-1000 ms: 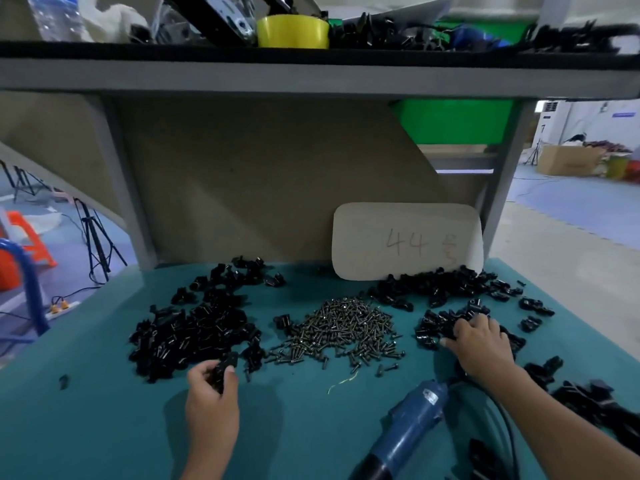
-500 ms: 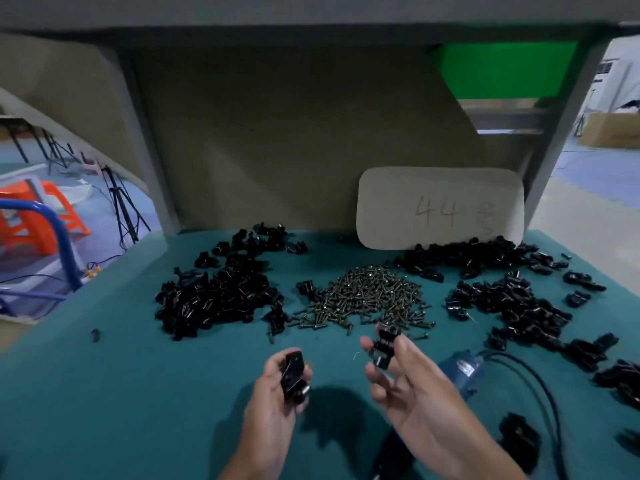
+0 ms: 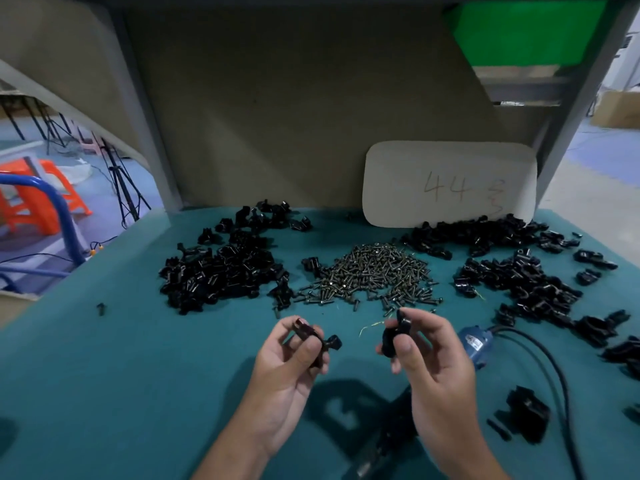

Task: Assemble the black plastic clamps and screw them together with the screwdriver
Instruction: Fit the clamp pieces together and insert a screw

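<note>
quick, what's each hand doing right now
Left hand: fingers pinch a black clamp piece.
Right hand: thumb and fingers pinch another black clamp piece.

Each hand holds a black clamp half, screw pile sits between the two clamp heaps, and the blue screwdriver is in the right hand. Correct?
Not quite. The head view shows the screwdriver lying on the table behind the right hand, not in it. The rest stands: each hand, left hand included, holds a clamp half.
</note>
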Demonstrator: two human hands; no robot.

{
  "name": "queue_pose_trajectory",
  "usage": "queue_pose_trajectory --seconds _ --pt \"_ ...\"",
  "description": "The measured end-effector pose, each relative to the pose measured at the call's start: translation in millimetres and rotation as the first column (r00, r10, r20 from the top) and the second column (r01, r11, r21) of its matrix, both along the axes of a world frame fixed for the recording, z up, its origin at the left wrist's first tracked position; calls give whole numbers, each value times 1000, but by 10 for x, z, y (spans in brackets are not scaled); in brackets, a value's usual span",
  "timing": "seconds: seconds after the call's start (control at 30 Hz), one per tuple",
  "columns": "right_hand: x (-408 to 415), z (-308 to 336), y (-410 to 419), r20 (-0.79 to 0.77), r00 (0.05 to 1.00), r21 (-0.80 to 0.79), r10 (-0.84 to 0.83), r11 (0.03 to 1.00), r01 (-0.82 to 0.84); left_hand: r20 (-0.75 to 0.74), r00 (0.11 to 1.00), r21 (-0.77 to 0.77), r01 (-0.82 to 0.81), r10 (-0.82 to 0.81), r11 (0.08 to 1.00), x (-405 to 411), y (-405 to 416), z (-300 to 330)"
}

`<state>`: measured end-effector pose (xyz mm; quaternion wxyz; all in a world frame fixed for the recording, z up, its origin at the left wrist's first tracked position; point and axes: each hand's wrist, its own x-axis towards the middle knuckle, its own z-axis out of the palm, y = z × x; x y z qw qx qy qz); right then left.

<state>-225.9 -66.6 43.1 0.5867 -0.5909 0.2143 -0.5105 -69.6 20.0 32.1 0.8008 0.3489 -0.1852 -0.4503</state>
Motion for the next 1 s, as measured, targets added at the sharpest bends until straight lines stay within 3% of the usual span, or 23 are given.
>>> queue_pose_trajectory --seconds 0.13,0.27,0.43,0.77,1.0 --pt "-16 -50 11 -30 997 -71 -77 995 75 -32 999 -1 2 -2 1000 10 22 42" --pt "-25 -96 22 -145 968 -312 -202 938 149 24 1000 75 15 -17 997 23 60 35" --pt "-5 -160 24 -203 949 -510 -242 853 109 34 999 85 28 -31 996 19 30 -1" --pt "-5 -187 -18 -214 932 -548 -293 826 134 88 992 84 80 -88 993 20 32 -27" --pt "-14 -210 -52 -236 928 -540 -289 833 122 335 942 163 -60 3 985 -27 22 -12"
